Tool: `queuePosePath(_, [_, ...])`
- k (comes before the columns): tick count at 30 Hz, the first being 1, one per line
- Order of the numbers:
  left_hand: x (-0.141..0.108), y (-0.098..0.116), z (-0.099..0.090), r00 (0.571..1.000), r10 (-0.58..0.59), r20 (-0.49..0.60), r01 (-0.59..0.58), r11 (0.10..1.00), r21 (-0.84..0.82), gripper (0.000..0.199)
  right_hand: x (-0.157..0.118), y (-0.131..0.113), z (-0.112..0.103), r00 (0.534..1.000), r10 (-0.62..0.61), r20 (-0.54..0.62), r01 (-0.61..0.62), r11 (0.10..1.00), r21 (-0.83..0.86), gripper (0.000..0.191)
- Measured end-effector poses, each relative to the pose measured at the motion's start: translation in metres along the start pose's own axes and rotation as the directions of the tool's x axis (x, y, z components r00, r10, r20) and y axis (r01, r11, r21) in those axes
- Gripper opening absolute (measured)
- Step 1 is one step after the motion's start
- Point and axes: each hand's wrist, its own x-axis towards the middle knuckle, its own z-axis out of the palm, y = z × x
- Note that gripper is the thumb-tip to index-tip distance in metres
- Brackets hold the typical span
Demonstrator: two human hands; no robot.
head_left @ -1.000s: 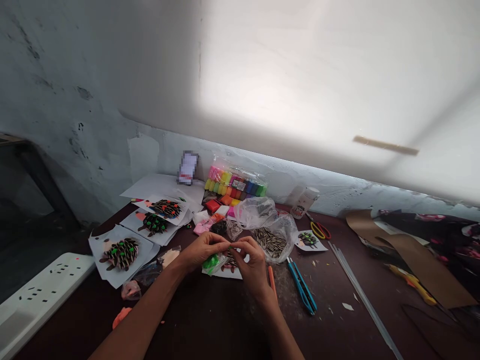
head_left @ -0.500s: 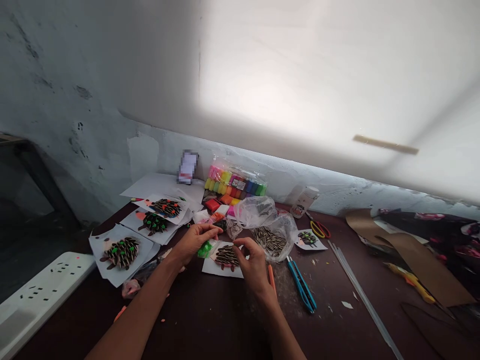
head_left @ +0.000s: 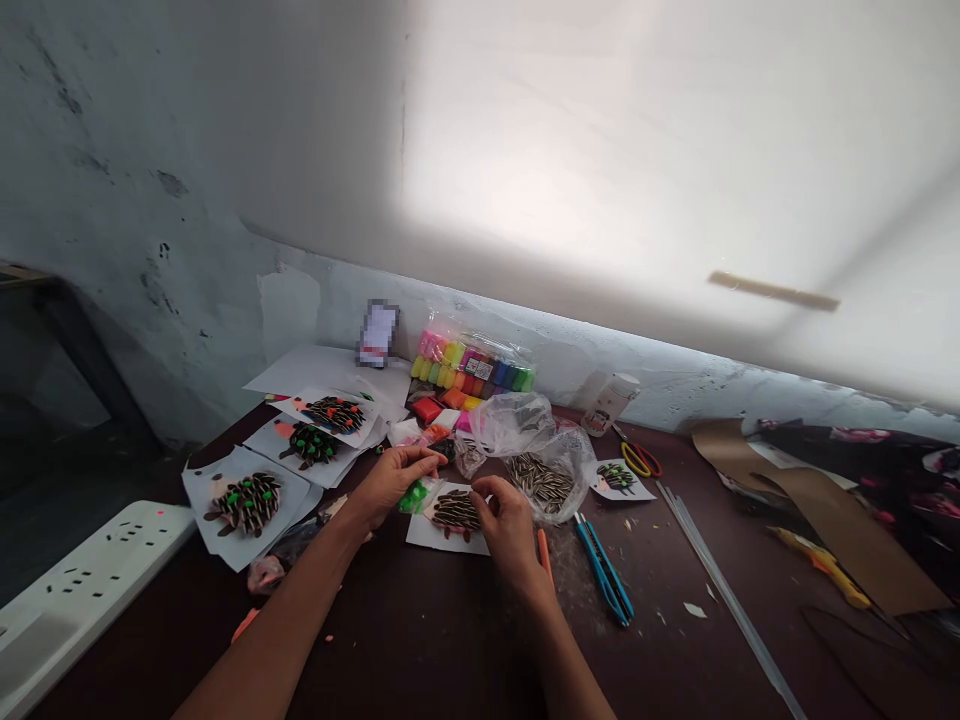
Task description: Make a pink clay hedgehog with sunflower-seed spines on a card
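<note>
My left hand [head_left: 396,480] is closed on a small clear bag of green clay [head_left: 413,496], which hangs below its fingers. A white card [head_left: 442,538] lies under and between my hands, bearing a hedgehog shape [head_left: 454,510] of striped seeds with small reddish feet. My right hand [head_left: 504,515] is at the card's right side, its thumb and fingertips pinched together; whatever they hold is too small to make out. Just behind my right hand, an open plastic bag holds striped seeds [head_left: 541,480].
Finished hedgehog cards [head_left: 247,505] lie at left beside a white power strip [head_left: 90,570]. Coloured clay packs [head_left: 472,370] and a phone [head_left: 377,333] stand behind. Blue cutters [head_left: 604,570], scissors [head_left: 640,459], clear sticks [head_left: 727,600] and a yellow glue gun [head_left: 821,565] are at right.
The view has shifted very slightly. Both hands keep nearly the same places and finger poses around the white card.
</note>
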Motion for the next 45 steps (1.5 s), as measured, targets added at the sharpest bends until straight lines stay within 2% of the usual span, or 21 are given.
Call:
queuePosePath(5, [0.000,0.000,-0.003,1.000,-0.003,0.013,0.001,0.994,0.108,0.045,0.001,0.001,-0.001,1.000,-0.003,0.004,0.003,1.000,0.018,0.018])
queuePosePath(9, [0.004,-0.006,-0.006,1.000,0.013,0.016,-0.018,0.954,0.299,0.032,0.001,0.001,0.000,1.000,0.022,0.022,-0.022,0.999,0.031,0.020])
queuePosePath(13, [0.007,-0.012,-0.007,0.995,0.101,-0.026,-0.066,0.805,0.590,0.021,0.001,0.002,0.001,0.999,0.030,0.023,-0.030,0.999,-0.011,0.017])
queuePosePath(17, [0.005,-0.012,-0.005,0.995,0.096,0.024,-0.083,0.682,0.727,0.030,0.002,0.004,0.001,1.000,0.016,0.014,-0.016,0.999,-0.050,0.017])
queuePosePath(24, [0.006,-0.015,-0.008,0.996,0.080,0.028,-0.072,0.626,0.777,0.035,0.003,0.009,-0.001,0.997,0.058,-0.047,-0.059,0.998,-0.023,0.019])
queuePosePath(33, [0.006,-0.015,-0.012,0.996,0.044,0.080,-0.090,0.639,0.764,0.036,0.005,0.006,-0.008,0.999,0.039,-0.038,-0.040,0.998,-0.047,0.017])
queuePosePath(39, [0.002,-0.011,-0.011,0.996,0.042,0.075,-0.084,0.636,0.767,0.037,0.002,0.007,0.001,0.999,0.021,0.025,-0.019,0.998,-0.063,0.016])
queuePosePath(45, [0.004,-0.015,-0.013,0.996,0.048,0.081,-0.093,0.615,0.783,0.037,-0.001,0.013,0.009,1.000,-0.016,0.008,0.017,0.997,-0.074,0.015])
